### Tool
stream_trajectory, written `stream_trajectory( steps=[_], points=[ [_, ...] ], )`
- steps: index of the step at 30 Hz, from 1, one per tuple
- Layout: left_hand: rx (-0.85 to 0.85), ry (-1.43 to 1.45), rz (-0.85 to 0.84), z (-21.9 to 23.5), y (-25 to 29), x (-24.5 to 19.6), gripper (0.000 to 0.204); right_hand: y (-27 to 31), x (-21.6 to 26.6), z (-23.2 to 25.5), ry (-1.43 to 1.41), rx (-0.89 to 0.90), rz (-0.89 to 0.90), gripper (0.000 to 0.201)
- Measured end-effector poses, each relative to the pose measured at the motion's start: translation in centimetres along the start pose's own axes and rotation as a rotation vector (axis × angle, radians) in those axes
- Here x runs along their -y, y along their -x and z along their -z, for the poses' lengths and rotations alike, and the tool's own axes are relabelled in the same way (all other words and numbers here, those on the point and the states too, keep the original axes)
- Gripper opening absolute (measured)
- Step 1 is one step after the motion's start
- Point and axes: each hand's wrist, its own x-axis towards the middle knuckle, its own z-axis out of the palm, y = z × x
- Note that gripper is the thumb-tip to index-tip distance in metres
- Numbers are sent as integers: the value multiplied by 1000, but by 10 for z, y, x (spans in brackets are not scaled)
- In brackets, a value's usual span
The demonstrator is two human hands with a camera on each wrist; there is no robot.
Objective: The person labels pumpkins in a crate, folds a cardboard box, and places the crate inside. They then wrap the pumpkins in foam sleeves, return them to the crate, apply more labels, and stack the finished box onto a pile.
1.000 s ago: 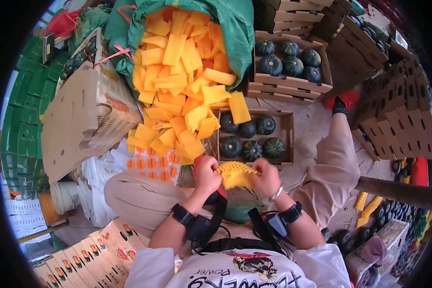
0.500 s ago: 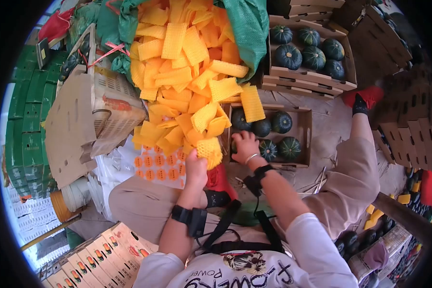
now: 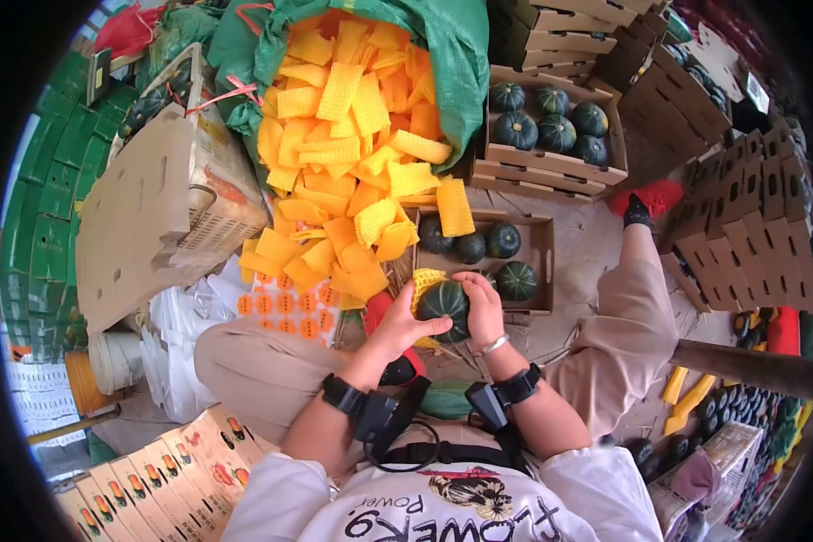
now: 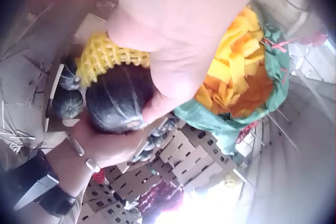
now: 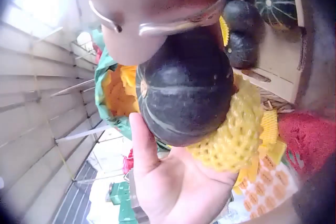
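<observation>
A dark green striped pumpkin [image 3: 444, 312] is held between both hands in front of the body. One end of it sits in a yellow foam net sleeve [image 5: 236, 132], while the other end is bare. My left hand [image 3: 396, 327] grips the net around the pumpkin, its thumb pressing the bare skin. From the other side my right hand [image 3: 483, 312] holds the pumpkin, its fingers curved along it. In the left wrist view, the right hand [image 4: 113, 148] lies against the pumpkin's underside and the net [image 4: 107, 58] shows beyond the left fingers.
Beyond the hands is a cardboard tray [image 3: 540, 237] with several pumpkins. A green sack [image 3: 465, 81] spills yellow foam nets [image 3: 334, 172]. Another pumpkin tray [image 3: 551, 167] tops a stack behind. Orange round stickers [image 3: 285, 305] lie at left; stacked cartons [image 3: 750, 212] stand right.
My right hand reached into the near tray and came back with a pumpkin. The net, earlier stretched by both hands and then held in the left, now covers part of the pumpkin.
</observation>
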Motion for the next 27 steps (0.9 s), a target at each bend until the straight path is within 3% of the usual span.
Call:
stream_trajectory(
  steps=[2,3,6,7,8,10,11,12,15,16,18,19,20,21,22,24,25,26,27],
  points=[
    [117,294,72,-3,8,-2,73,-6,-5,19,-475,103,-338,23],
    [207,441,104,-4,10,-3,77,-4,-2,24,-483,93,-486,26],
    [393,693,161,-7,6,0,76,14,7,30,-820,517,-625,31],
    [400,747,187,-9,5,0,74,14,-27,31,-906,591,-635,37],
    [399,809,216,-10,6,2,72,11,-25,26,-827,531,-561,31],
    [322,774,246,-7,3,-4,61,-18,-50,40,73,88,41,27],
    [243,708,249,-6,1,-5,58,-16,-12,38,488,-94,142,25],
    [166,637,258,-5,-1,-5,54,-5,20,29,559,-182,219,22],
    [-37,365,104,-10,-2,-3,60,0,9,33,565,-49,417,17],
    [-104,278,50,-12,-2,-2,62,-1,-1,37,255,57,105,22],
    [-70,290,138,-12,-3,-1,61,-3,8,46,-338,146,-333,29],
    [-36,351,198,-13,-5,-1,61,-10,-7,49,-471,280,-286,32],
    [1,410,259,-14,-6,0,61,-7,-1,42,-693,356,-403,31],
    [-36,240,248,-18,-10,6,75,-7,-14,39,-832,346,-524,30],
    [-75,-206,98,-18,-13,5,80,-11,-29,38,-968,339,-638,30],
    [-164,-1077,-220,-15,-16,3,92,-15,-34,37,-861,314,-585,30],
    [21,-1180,-283,-15,-21,0,103,-19,-39,32,-774,283,-583,30],
    [145,-1206,-330,-19,-25,11,93,-24,-45,26,-692,251,-579,31],
    [117,-1172,-279,-14,-38,17,89,-31,-41,22,-559,215,-594,32]
  ],
)
